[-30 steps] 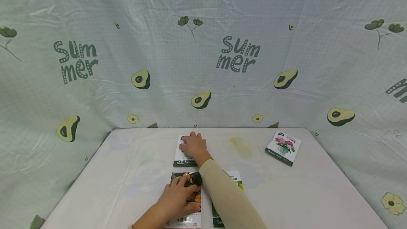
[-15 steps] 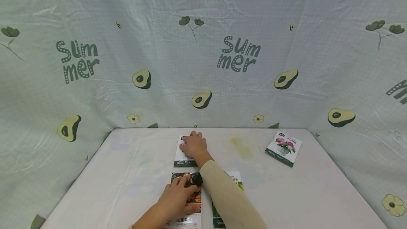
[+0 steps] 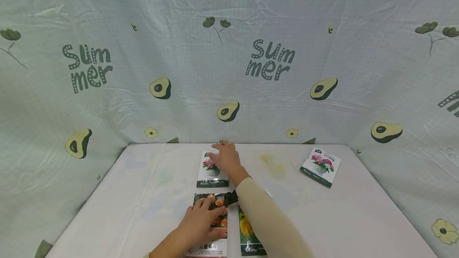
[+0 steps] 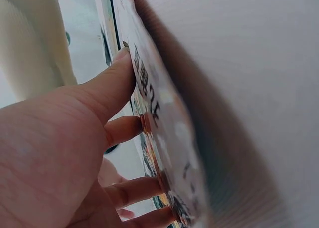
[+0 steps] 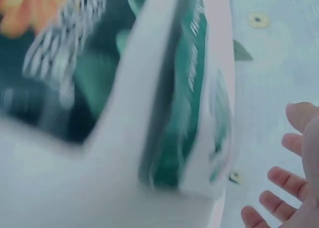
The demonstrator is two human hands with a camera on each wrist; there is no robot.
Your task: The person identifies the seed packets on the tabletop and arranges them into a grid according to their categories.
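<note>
My left hand (image 3: pixel 196 223) rests on a seed packet with orange flowers (image 3: pixel 211 249) at the table's near edge. In the left wrist view its thumb and fingertips touch the packet's printed face (image 4: pixel 167 133). Farther back lies a white seed packet with pink potted flowers and a green band (image 3: pixel 212 182). My right hand (image 3: pixel 228 160) is over that packet's right side, fingers apart and holding nothing. The right wrist view has the right hand (image 5: pixel 306 193) apart from the packet's green edge (image 5: pixel 187 88). A yellow-flower packet (image 3: pixel 247 232) lies partly hidden under the right sleeve.
Another pink-flower packet (image 3: pixel 320 167) lies tilted at the table's back right. A small black device (image 3: pixel 231 197) is at the right forearm. Behind the white table (image 3: pixel 150 194) hangs a pale avocado-print cloth (image 3: pixel 190 71).
My right hand has come off the back pink-flower packet and moved slightly right and up, uncovering more of it. The right sleeve has shifted right, showing more of the yellow-flower packet. The left hand stays put.
</note>
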